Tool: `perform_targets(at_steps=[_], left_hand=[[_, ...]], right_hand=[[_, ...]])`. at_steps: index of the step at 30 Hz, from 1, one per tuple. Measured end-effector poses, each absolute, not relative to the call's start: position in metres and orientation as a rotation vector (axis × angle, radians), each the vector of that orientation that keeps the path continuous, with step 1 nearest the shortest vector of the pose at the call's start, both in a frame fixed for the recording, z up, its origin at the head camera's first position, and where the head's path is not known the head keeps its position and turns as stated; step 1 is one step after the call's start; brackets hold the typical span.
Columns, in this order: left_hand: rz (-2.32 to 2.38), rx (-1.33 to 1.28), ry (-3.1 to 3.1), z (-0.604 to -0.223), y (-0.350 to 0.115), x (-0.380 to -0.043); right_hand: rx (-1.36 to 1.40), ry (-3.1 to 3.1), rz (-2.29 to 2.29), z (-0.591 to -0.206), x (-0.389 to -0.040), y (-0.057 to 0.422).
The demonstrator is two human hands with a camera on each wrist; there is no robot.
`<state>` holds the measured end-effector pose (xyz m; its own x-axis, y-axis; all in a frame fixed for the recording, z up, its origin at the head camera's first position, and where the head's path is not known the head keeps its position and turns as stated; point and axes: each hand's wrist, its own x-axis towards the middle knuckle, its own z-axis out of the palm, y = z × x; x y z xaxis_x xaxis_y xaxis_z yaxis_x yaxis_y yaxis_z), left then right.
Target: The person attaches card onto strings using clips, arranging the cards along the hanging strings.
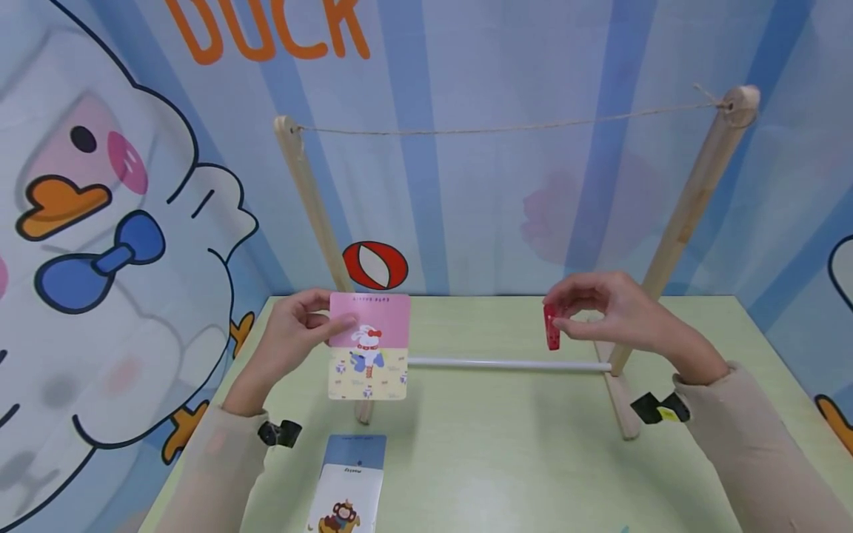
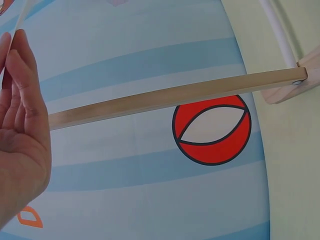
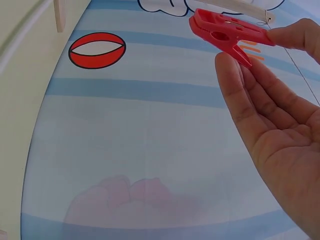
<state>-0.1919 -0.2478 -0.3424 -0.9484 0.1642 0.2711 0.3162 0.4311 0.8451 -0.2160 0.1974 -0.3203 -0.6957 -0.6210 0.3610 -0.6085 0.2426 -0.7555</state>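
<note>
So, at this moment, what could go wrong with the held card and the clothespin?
The right hand pinches the red clothespin by its handle ends, so it could slip out. The left hand holds the pink-and-yellow card at one side, so it might bend or drop. The string is thin, so it may sag under weight.

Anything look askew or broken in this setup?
Nothing stands out. The string sags slightly between the wooden posts, but nothing looks spilled or broken; the left hand holds a rabbit card, the right hand a red clothespin.
</note>
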Motion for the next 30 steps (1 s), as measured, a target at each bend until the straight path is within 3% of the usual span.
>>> perform_targets(at_steps=[30], left_hand=[[-1.548,-0.472,-2.440,-0.319,-0.247,-0.209]], right_hand=[[-1.304,2.408,-1.497,-0.306,-0.224,0.183]])
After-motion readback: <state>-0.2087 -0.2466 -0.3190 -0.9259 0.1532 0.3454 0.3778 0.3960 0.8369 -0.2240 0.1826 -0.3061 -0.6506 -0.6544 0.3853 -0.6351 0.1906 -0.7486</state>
